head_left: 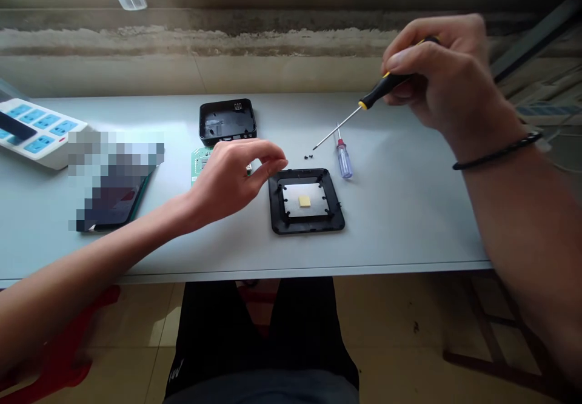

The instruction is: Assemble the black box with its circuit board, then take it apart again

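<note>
1. The right hand (448, 82) is closed firmly around a black-and-yellow screwdriver (384, 87), held above the table. Its thin steel shaft slants down and to the left, and the tip ends near a few tiny black screws (308, 156).
2. The left hand (236, 176) is relaxed and partly open, holding nothing that shows. Its fingertips (280, 164) curve down just beside a square black plastic frame (305, 202), which lies flat with a pale panel and a small yellow pad at its centre.
3. That same hand stands in the way of a green circuit board (197, 162), hiding most of it (whether the palm touches the board, I cannot tell).
4. A black plastic case (227, 122) lies open side up just beyond the board, on a pale grey table (400, 222).
5. A small screwdriver (344, 161) with a clear handle and red top lies right of the frame, near the screws.
6. To the left are a white power strip (31, 128) with blue sockets and a dark phone (111, 210), its surface mostly blurred out.
7. A black cord bracelet (498, 151) circles the right wrist, and the right forearm blocks the lower right of the view.
8. Below the table edge are the person's black shorts (259, 331) and a red object (63, 343).
</note>
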Action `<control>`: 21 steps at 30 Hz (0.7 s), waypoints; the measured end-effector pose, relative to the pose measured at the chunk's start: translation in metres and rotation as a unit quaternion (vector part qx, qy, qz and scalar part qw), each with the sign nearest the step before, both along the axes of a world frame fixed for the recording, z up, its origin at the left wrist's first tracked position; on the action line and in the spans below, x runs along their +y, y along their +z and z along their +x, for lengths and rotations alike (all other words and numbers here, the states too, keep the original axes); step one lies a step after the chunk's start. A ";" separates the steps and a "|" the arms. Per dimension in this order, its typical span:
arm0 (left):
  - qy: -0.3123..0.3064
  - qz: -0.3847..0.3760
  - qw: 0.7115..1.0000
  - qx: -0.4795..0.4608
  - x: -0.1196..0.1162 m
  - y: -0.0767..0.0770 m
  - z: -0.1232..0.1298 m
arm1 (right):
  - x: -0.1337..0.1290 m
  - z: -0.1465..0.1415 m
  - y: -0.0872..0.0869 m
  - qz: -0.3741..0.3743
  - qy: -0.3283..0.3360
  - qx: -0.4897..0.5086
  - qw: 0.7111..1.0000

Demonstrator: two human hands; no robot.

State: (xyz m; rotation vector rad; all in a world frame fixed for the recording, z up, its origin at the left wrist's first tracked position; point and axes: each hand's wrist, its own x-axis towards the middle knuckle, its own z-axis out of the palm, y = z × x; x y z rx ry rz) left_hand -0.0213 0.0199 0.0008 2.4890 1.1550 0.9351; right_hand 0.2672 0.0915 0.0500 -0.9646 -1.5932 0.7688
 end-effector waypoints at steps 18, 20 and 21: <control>-0.019 -0.108 0.994 0.026 0.062 -0.005 0.041 | 0.028 0.038 -0.035 -0.082 -0.096 0.134 0.983; -0.017 -0.110 0.993 0.023 0.064 -0.007 0.043 | 0.029 0.038 -0.037 -0.091 -0.094 0.129 0.983; -0.017 -0.111 0.993 0.023 0.066 -0.008 0.044 | 0.029 0.038 -0.038 -0.094 -0.093 0.125 0.983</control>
